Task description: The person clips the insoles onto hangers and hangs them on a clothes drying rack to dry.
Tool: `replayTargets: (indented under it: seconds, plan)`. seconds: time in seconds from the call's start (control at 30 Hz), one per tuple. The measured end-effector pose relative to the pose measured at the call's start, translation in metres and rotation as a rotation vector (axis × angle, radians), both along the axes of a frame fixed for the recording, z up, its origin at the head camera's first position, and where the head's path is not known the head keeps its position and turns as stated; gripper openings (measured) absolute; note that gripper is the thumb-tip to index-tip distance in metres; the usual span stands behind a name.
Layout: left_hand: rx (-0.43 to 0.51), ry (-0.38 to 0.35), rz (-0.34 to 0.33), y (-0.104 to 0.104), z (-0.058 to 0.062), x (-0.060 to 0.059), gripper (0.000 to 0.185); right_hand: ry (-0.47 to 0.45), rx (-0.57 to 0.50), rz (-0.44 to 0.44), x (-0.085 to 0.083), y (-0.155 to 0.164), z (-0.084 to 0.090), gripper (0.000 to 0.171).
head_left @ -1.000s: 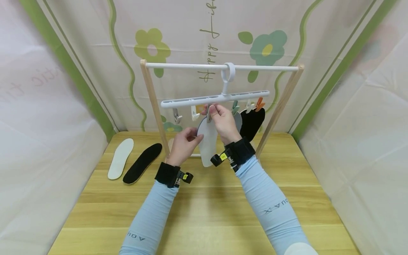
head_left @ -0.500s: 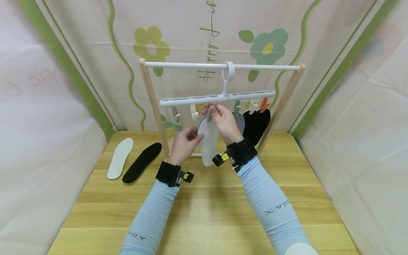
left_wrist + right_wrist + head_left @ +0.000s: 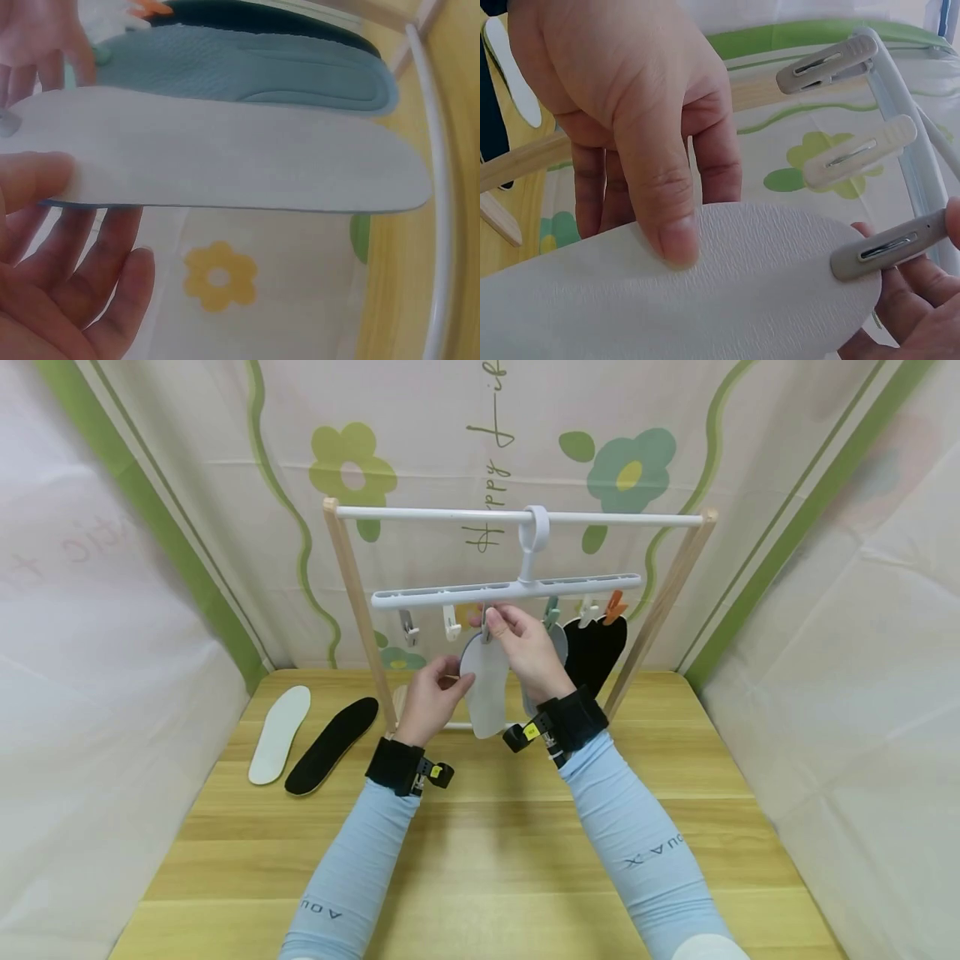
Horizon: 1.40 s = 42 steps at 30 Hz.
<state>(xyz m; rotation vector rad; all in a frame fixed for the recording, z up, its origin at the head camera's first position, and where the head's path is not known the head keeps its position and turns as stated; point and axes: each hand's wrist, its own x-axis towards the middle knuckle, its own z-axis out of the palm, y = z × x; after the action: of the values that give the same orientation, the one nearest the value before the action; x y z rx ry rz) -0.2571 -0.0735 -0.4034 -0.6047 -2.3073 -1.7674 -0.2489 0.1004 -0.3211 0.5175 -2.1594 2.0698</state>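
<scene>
A white insole (image 3: 485, 693) hangs upright below the white clip hanger (image 3: 450, 598), its top edge in the jaws of a grey clip (image 3: 885, 246). My left hand (image 3: 429, 702) pinches the insole's left edge near the top, thumb on the white face and fingers behind. At the clip, my right hand (image 3: 528, 653) squeezes the handles between thumb and fingers. In the left wrist view, a blue-grey insole (image 3: 300, 71) hangs just beyond the white one, with a black insole (image 3: 597, 652) behind it.
An orange clip (image 3: 615, 607) holds the black insole's top. Two clips with nothing in them, one grey (image 3: 408, 627) and one white (image 3: 451, 623), hang at the left. A wooden-legged rack (image 3: 352, 585) carries the hanger. On the table lie a white insole (image 3: 279, 735) and a black insole (image 3: 332, 746).
The hanger swings slightly right, then back left. The white insole shifts a little left and its lower end rises. Both hands keep their grip and move slightly left with it.
</scene>
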Motion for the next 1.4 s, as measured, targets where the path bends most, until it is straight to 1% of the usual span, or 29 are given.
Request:
replayTargets:
  seconds: [0.27,0.47,0.6,0.7,0.97,1.13,1.27,1.4]
  plan:
    - [-0.035,-0.034,0.037,0.001,0.001,-0.002,0.023,-0.008,0.035,-0.020,-0.002,0.004,-0.002,0.044]
    - [-0.052,-0.015,0.056,0.001,0.002,-0.002,0.024,0.011,0.059,-0.047,-0.003,0.005,-0.004,0.045]
    - [-0.040,-0.010,0.056,0.000,0.003,-0.002,0.024,0.011,0.096,-0.072,-0.002,0.006,-0.003,0.047]
    - [-0.033,-0.012,0.054,0.000,0.003,-0.002,0.024,0.005,0.104,-0.081,0.000,0.007,-0.003,0.047]
    - [-0.022,0.013,0.048,-0.001,0.001,-0.004,0.023,0.015,0.095,-0.095,0.001,0.010,-0.003,0.045]
    - [-0.025,0.010,0.044,-0.001,0.001,-0.003,0.022,0.018,0.086,-0.097,0.003,0.014,-0.005,0.045]
    - [-0.023,-0.004,0.041,-0.002,0.002,-0.002,0.022,0.032,0.122,-0.112,0.007,0.017,-0.007,0.047]
    - [-0.033,-0.022,0.042,-0.004,0.002,-0.002,0.023,0.057,0.177,-0.152,0.011,0.022,-0.010,0.049]
